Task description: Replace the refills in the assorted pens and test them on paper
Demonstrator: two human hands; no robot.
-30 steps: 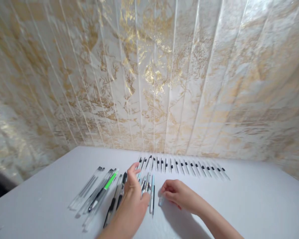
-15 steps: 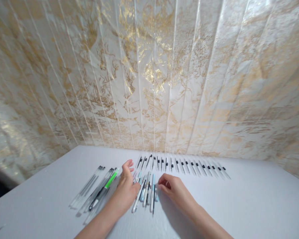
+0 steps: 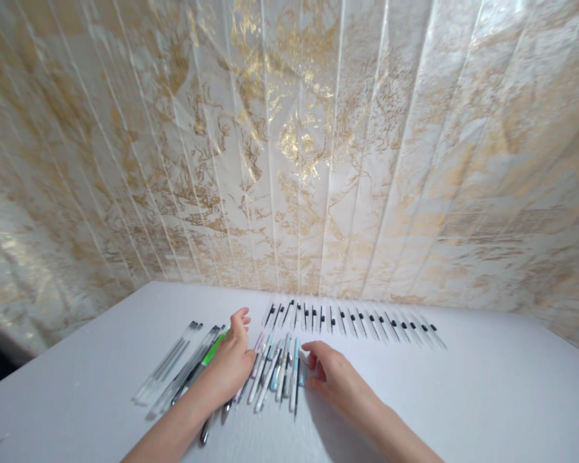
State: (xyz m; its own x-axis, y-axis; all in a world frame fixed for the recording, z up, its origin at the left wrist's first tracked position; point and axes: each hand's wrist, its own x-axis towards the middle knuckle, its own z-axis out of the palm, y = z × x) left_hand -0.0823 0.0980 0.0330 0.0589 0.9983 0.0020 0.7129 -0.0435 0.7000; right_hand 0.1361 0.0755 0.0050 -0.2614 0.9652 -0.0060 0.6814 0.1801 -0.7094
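With your left hand (image 3: 230, 364) loosely spread and right hand (image 3: 336, 373) half-curled, nudge the pens (image 3: 268, 381) between them gently, avoiding rolling.

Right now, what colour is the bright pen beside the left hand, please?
The bright pen shows green, best seen in the head view.

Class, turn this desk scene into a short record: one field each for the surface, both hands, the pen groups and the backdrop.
Surface: white table
Left hand: open, left of the middle pens; contact unclear
Right hand: thumb and index finger apart, at the cluster's right edge; contact unclear
Middle cluster: white, pale-blue and pink pens
Left group: clear tubes, a green pen partly hidden
Back row: slim items with black parts
Backdrop: white-and-gold sheet
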